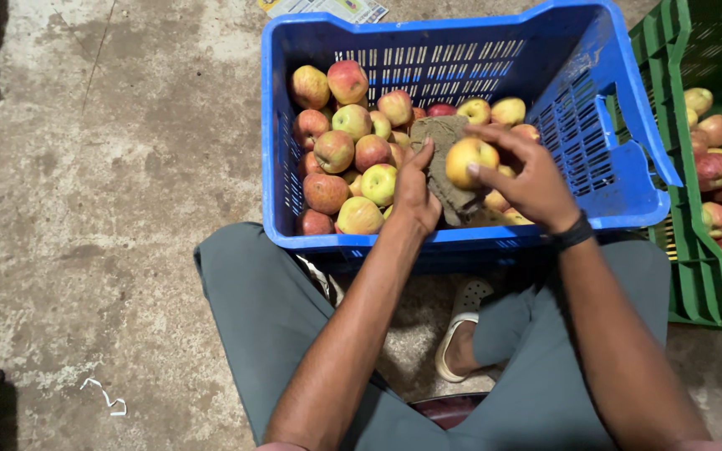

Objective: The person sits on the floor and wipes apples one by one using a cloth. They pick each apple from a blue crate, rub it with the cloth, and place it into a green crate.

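The concrete floor [110,184] spreads grey and stained all around me, and I sit on it with my legs in grey-green trousers [261,309] bent either side of the blue crate [620,159], which stands tilted toward me just past my knees. To the right of it, touching or nearly so, stands a green crate [695,276] with more apples lying along its inner side. The blue crate holds a heap of red-and-yellow apples [340,154] piled mostly against its left and back walls, while its right wall shows bare slotted plastic. My right hand [536,179] reaches in over the near rim, a black band on its wrist, and its fingers are closed around one yellowish apple [468,159], held just above the pile near the middle of the crate. My left hand [415,188] comes in beside it, fingers clamped on a brownish cloth [449,163] that lies bunched between the two hands and touches the held apple on its left side (the cloth hides the fruit under it). Below the crate my foot in a pale sandal [460,321] rests on the floor between my legs. A bit of printed paper [327,8] lies beyond the crate's far rim, and a small bent white scrap [106,397] lies on the floor at lower left.
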